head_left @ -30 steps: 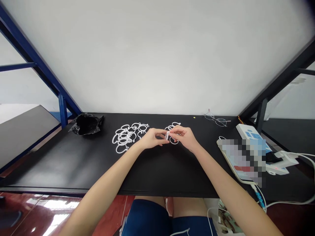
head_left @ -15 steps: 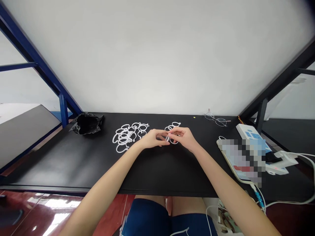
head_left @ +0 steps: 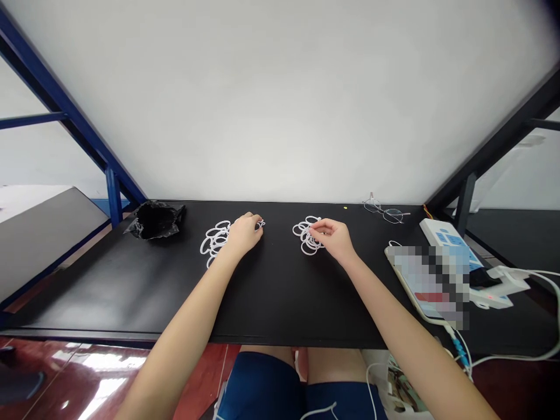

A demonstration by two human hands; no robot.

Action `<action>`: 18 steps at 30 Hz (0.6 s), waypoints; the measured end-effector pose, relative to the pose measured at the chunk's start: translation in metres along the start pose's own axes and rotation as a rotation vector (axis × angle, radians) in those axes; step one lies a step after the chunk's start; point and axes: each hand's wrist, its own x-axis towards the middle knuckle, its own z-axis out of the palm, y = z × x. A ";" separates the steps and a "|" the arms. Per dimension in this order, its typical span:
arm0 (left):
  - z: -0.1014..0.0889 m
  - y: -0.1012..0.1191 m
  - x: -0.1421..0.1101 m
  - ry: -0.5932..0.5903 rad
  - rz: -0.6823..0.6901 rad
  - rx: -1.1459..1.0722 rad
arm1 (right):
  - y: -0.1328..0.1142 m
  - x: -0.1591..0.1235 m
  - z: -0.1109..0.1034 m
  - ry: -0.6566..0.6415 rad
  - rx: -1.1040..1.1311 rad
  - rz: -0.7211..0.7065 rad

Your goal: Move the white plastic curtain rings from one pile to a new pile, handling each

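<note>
On the black table (head_left: 280, 291) lie two heaps of white plastic rings. My left hand (head_left: 244, 233) rests over the right part of the left heap of rings (head_left: 214, 240), fingers curled down onto a ring at its far edge; the hand hides whether it grips one. My right hand (head_left: 335, 236) is at the right side of the smaller right heap of rings (head_left: 306, 238), its fingertips pinched on a white ring at the heap's edge. The two hands are about a hand's width apart.
A crumpled black bag (head_left: 154, 219) sits at the back left. Spectacles (head_left: 385, 213) lie at the back right. A phone (head_left: 426, 280), a white box (head_left: 446, 236), a white device (head_left: 501, 286) and cables (head_left: 520, 356) crowd the right side. A white wall stands behind.
The hands were together in the middle working one ring. They have parted: the left went back and left to the big heap, the right carried the ring to the small heap.
</note>
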 end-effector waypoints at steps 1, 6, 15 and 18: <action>0.000 0.000 0.000 -0.013 -0.008 0.006 | 0.001 0.000 0.000 -0.005 -0.045 -0.012; -0.001 -0.002 0.002 -0.090 -0.021 -0.031 | 0.003 0.001 -0.001 -0.007 -0.154 -0.033; -0.010 0.003 -0.001 -0.002 -0.058 -0.116 | -0.002 -0.001 -0.002 0.102 -0.253 -0.078; -0.008 0.011 -0.001 0.066 0.010 -0.348 | -0.005 -0.003 0.001 0.140 -0.237 -0.125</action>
